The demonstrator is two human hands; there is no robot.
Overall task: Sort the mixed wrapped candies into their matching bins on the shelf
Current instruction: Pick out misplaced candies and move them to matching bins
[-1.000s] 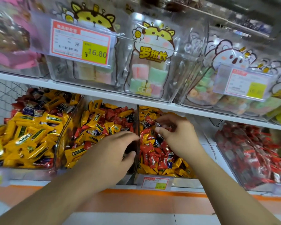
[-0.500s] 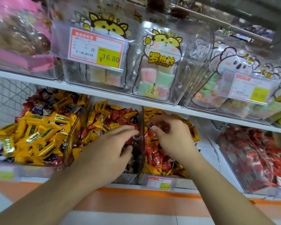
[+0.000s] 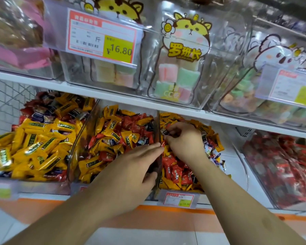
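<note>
Three clear bins on the lower shelf hold mixed wrapped candies. The left bin (image 3: pixel 4 189) is mostly yellow wrappers, the middle bin (image 3: pixel 72 156) mixes yellow and red, and the right bin (image 3: pixel 177 196) holds red, yellow and silver pieces. My right hand (image 3: pixel 183 140) reaches into the right bin and pinches a small dark-wrapped candy (image 3: pixel 165 132) at its fingertips. My left hand (image 3: pixel 129 170) lies over the front of the middle bin with fingers stretched toward the divider (image 3: pixel 159 121); a red wrapper tip shows at its fingertips.
A fourth bin of red candies (image 3: pixel 281 167) sits at the right. The upper shelf (image 3: pixel 113 98) carries clear bags of pastel marshmallow cubes (image 3: pixel 178 75) and a 16.80 price tag (image 3: pixel 102 36). A wire grid (image 3: pixel 5 103) stands at the left.
The camera has come closer to the shelf. My right hand has shifted toward the divider and now pinches a dark-wrapped candy. My left hand stays over the middle bin.
</note>
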